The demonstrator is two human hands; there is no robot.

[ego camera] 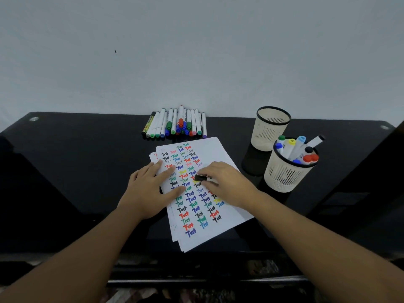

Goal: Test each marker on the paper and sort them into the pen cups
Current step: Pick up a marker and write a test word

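Paper (220,149) repeats "Test"; right hand (225,184) grips marker (200,178)

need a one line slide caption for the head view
Left hand steadies the paper while the right hand holds a black-capped marker over it.

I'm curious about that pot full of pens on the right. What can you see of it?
The nearer pen cup is a cream, plastic-looking pot with a slotted wall and a black rim, standing upright on the black table, right of the paper. It holds several capped markers, leaning: blue, green, yellow, red and black caps. No hand touches it; a similar cup stands just behind.
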